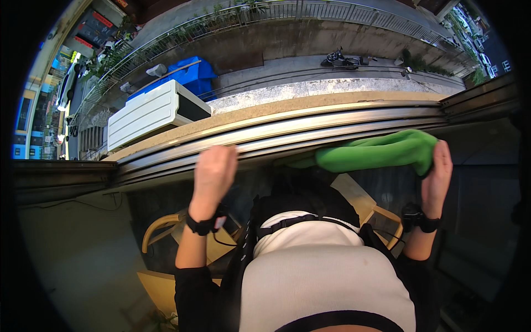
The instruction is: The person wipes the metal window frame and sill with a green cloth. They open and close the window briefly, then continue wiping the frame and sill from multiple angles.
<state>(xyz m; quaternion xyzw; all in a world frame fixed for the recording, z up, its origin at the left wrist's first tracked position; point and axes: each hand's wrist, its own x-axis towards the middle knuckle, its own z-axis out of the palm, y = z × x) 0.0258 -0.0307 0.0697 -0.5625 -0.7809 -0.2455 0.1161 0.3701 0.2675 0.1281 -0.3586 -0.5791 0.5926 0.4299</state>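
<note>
A green cloth (376,155) hangs in a folded strip along the inner side of the window sill. Its right end is bunched up in my right hand (437,174), whose fingers are closed round it. The cloth's left end trails off, slightly blurred, below the rail. My left hand (214,172) is raised at the metal window track (287,124), left of the cloth and apart from it. Its fingers are curled in, and anything inside them is hidden. Both wrists wear black straps with small devices.
Dark window frame parts (481,99) stand at both ends of the track. Outside, a white air-conditioner unit (149,113) sits beyond the ledge, near a blue tarp (193,74). A motorcycle (343,59) is parked below. Wooden chairs (160,229) are under me indoors.
</note>
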